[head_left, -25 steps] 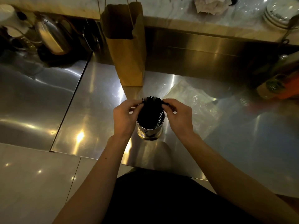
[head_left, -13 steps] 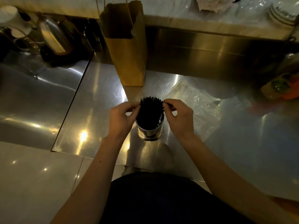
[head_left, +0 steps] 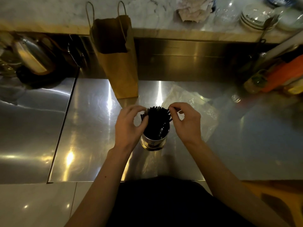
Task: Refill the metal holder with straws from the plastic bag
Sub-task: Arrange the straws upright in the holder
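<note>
A shiny metal holder (head_left: 153, 143) stands upright on the steel counter (head_left: 91, 128). A bundle of black straws (head_left: 157, 118) sticks out of its top, fanned slightly. My left hand (head_left: 127, 128) pinches the left side of the straw tops with fingertips and thumb. My right hand (head_left: 186, 123) pinches the straws on the right side near their upper ends. A clear plastic bag (head_left: 196, 104) lies flat and crumpled on the counter just behind and right of the holder; whether straws remain inside it is hard to make out.
A brown paper bag (head_left: 118, 63) with handles stands behind the holder. A metal kettle (head_left: 32, 58) sits back left. Bottles and an orange item (head_left: 278, 74) crowd the right. Plates and glassware (head_left: 257, 18) rest on the marble shelf above.
Both hands stay on the straw tops, shifting their fingers slightly. The straws fan out a little more to the right. The head camera has tilted slightly.
</note>
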Available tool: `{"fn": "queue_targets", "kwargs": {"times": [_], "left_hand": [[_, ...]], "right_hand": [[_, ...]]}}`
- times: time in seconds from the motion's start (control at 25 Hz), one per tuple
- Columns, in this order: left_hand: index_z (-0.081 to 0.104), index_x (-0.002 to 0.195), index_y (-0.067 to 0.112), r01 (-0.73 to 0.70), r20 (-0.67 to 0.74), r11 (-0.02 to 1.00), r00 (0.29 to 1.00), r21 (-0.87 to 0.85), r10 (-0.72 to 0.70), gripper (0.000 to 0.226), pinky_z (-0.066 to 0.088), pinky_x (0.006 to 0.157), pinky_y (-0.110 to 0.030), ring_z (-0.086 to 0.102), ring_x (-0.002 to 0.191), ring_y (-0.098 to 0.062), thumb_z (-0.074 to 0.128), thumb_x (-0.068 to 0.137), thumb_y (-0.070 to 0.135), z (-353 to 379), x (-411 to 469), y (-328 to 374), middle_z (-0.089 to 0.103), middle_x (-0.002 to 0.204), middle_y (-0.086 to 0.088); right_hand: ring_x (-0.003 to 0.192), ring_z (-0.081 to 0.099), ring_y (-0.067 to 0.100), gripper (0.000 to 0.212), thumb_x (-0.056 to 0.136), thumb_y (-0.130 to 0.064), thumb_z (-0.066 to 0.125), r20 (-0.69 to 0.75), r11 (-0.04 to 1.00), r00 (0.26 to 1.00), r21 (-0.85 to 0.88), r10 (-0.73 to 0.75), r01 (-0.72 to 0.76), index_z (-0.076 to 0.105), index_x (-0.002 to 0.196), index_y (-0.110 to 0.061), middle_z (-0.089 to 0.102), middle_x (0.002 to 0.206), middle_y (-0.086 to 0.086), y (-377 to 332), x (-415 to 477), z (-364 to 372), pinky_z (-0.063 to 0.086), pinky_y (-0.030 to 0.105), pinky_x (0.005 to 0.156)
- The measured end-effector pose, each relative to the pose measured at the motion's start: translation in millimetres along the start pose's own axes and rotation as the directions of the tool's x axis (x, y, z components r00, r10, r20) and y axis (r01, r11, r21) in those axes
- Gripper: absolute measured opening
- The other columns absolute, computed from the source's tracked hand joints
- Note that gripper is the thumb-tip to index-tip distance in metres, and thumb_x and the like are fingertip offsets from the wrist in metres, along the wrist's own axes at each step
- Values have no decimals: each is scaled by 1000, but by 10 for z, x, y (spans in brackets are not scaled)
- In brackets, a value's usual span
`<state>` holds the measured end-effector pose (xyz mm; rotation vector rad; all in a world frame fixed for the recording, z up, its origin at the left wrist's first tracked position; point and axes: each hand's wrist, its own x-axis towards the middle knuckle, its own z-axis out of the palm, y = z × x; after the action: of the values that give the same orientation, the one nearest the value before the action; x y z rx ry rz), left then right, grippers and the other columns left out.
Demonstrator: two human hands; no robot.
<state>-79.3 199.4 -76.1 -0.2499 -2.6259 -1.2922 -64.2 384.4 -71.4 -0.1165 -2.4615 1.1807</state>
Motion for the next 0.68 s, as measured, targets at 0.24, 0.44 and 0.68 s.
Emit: {"fn": "queue_targets", "kwargs": {"times": [0.24,0.44,0.68], "left_hand": [[68,113,21,-68,49,988,996,-140,76,32,37,94,-4,53,105,10,75,83,24,19,179,320,59,111,19],[70,107,23,25,116,931,993,-364,19,21,46,85,-6,64,94,11,67,89,14,56,146,458,66,98,23],[70,105,25,55,106,914,994,-403,-13,20,48,84,-9,66,93,7,66,89,12,27,132,490,68,96,21]], "right_hand": [[83,61,7,10,89,-8,66,15,995,999,89,-40,38,71,98,-10,68,93,-3,-332,128,-161,47,11,77],[85,64,6,14,88,-7,68,31,986,990,97,-136,132,73,101,-10,72,95,0,-485,165,-218,47,11,81],[91,62,-11,18,85,-4,71,-50,973,985,158,-163,169,74,102,-7,69,96,-8,-495,166,-197,47,8,83]]}}
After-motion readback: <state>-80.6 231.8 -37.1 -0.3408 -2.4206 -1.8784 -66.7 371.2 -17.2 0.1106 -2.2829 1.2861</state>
